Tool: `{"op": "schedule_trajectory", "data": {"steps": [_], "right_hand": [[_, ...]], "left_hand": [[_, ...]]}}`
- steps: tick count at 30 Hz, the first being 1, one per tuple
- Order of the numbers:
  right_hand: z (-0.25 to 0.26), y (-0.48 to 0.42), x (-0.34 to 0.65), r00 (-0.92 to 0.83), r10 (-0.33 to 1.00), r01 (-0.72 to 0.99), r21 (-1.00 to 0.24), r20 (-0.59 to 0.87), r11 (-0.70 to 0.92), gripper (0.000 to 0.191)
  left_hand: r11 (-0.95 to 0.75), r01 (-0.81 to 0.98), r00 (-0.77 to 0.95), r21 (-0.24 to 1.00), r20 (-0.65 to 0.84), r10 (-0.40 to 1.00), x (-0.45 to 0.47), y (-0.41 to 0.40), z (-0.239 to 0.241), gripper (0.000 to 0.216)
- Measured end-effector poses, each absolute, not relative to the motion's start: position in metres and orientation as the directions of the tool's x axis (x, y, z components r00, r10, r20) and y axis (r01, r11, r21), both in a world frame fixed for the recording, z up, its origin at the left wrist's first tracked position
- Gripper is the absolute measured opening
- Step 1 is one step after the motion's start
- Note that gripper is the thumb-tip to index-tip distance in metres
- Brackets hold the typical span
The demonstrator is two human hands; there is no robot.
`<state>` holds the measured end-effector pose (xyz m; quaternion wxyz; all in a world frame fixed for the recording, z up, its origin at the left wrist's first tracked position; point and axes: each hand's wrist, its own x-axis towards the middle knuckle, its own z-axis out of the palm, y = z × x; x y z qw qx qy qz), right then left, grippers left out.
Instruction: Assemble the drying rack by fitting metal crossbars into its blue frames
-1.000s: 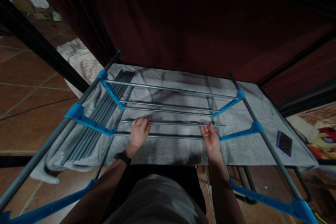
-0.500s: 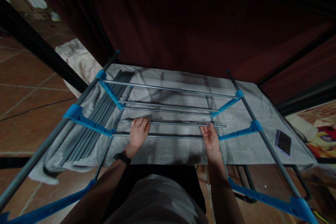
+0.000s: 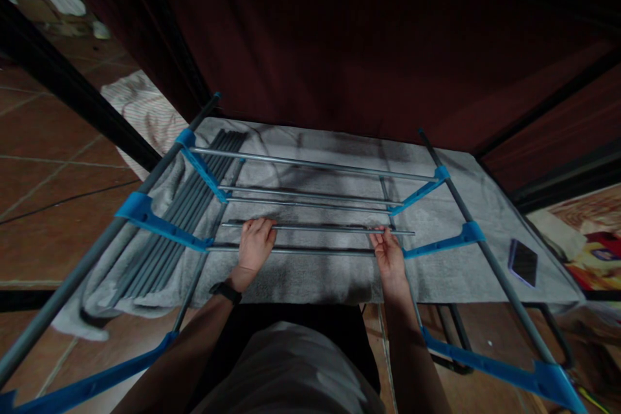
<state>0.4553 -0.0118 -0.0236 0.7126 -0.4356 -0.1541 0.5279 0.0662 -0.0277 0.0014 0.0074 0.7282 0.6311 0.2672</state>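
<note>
A thin grey metal tube (image 3: 320, 228) lies level across both hands. Near its left end, my left hand (image 3: 256, 242) is closed around it, knuckles up. Toward the right end, my right hand (image 3: 387, 251) grips the same tube with its fingertips, palm turned up. Around them stands a rack frame of grey poles, with a blue plastic bracket (image 3: 165, 228) on the left and another blue bracket (image 3: 439, 246) on the right. A fitted crossbar (image 3: 320, 251) runs just below the held tube, joining these two brackets. Farther back, several more crossbars span the frame.
A bundle of grey tubes (image 3: 187, 223) lies at the left of the table, which a grey cloth (image 3: 320, 281) covers. A phone (image 3: 523, 263) rests on the right. Dark red curtain (image 3: 330, 45) hangs behind, and the frame's long poles slope along both sides.
The held tube has shifted very slightly to the left along with my right hand. Both hands keep their grip on it.
</note>
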Motion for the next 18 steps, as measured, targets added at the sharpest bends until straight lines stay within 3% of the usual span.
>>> {"op": "schedule_trajectory", "data": {"steps": [18], "right_hand": [[-0.0198,-0.0145,0.4545,0.366,0.899,-0.675,-0.734,-0.242,0.077,0.012]], "left_hand": [[-0.210,0.920,0.082,0.330,0.361,0.929,0.0653,-0.0267,0.0001,0.019]]}}
